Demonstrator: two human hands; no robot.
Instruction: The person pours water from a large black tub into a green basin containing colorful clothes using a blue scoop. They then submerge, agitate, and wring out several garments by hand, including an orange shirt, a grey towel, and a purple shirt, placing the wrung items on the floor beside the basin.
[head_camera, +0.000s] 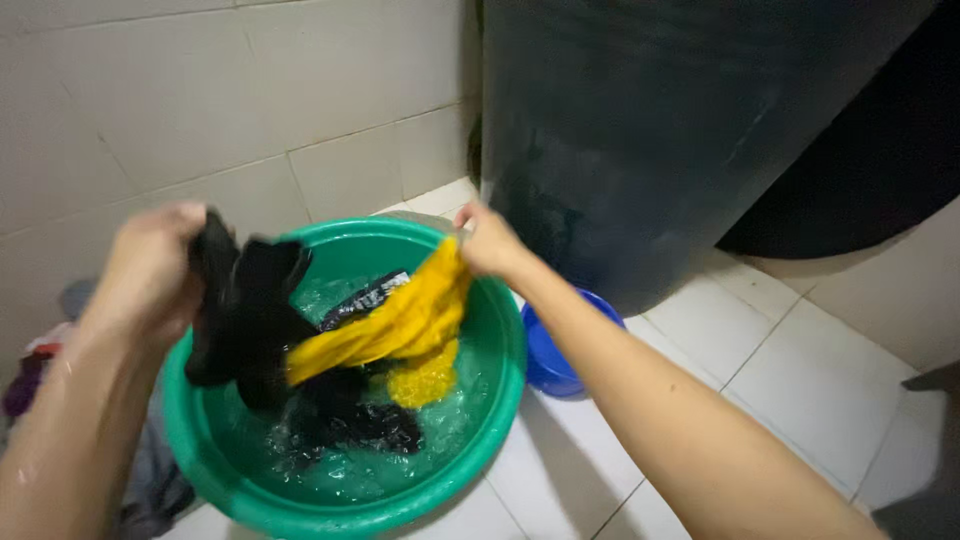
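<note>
Garment: black and yellow garment, wet, stretched between both hands above the green basin, its lower black part trailing down into the water.
Barrel: big dark barrel stands behind the basin, filling the upper right, close to the right hand.
Walls and floor: pale tiled wall behind and to the left; white tiled floor under everything.
Basin: round, green, holding foamy water, sitting on the floor right in front of the person.
Blue bowl: small blue bowl sits on the floor, touching or just beside the basin's right rim, tucked against the barrel's foot.
Clothes pile: dim heap of clothes at the left edge, partly hidden by the left arm; details too blurred to tell.
Left hand: left hand up over the basin's left rim, fingers closed tight on the black end of the garment, which bunches and hangs below the fist.
Right hand: right hand over the basin's far right rim, fingers pinched shut on the yellow end, pulling it taut.
</note>
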